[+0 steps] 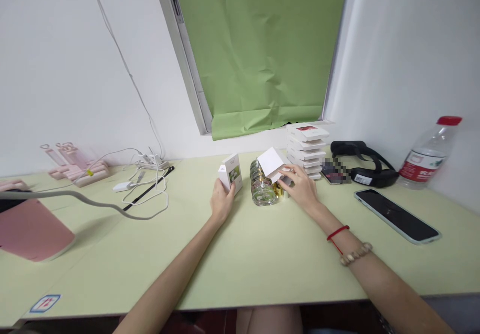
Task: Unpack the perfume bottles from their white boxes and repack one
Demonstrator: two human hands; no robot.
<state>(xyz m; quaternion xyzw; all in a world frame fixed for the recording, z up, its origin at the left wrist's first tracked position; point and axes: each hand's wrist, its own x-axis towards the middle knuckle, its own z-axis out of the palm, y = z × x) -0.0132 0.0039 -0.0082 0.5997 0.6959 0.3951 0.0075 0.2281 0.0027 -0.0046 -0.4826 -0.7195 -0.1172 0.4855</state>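
My left hand point(222, 201) is closed around a small white carton point(231, 174) with a green picture on its front, held upright at the middle of the table. In my right hand point(302, 186), thumb and fingers pinch a folded white cardboard piece point(272, 162), tilted over a row of glass bottles. The nearest glass bottle point(263, 194) is oval and lies between my hands, with several more in line behind it. Gold caps point(279, 190) show partly beneath my right fingers. Behind my right hand rises a stack of flat white boxes point(305, 149).
On the right are a black headset point(365, 166), a phone point(397, 216) and a red-capped water bottle point(425, 154). White cables and a power strip point(152, 161) lie at the left back, near pink stands point(77, 164). A pink container point(35, 229) stands at the left edge.
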